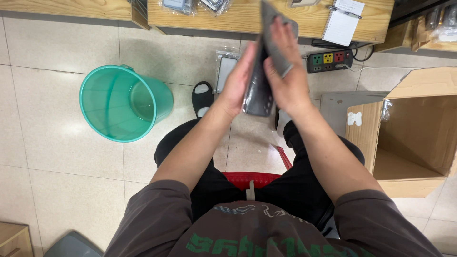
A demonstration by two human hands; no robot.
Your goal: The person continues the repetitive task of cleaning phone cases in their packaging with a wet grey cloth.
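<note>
Here you sit on a red stool [252, 180] over a pale tiled floor [57, 157], facing a low wooden surface [247, 19] along the top edge. On that surface lie a spiral notepad [342, 23] and a few bagged items [195, 4]. Your left hand [238, 81] has its grip clamped along the side of a dark flat device [259, 93], held upright above your knees. Your right hand [285, 71] presses a grey cloth [276, 43] against it, grip closed on the cloth. To your left a green plastic bucket [121, 102] stands on the floor. An open cardboard box [409, 133] stands to your right, a power strip [329, 60] near the surface, and another bagged device [225, 71] beside your slipper [202, 97].
</note>
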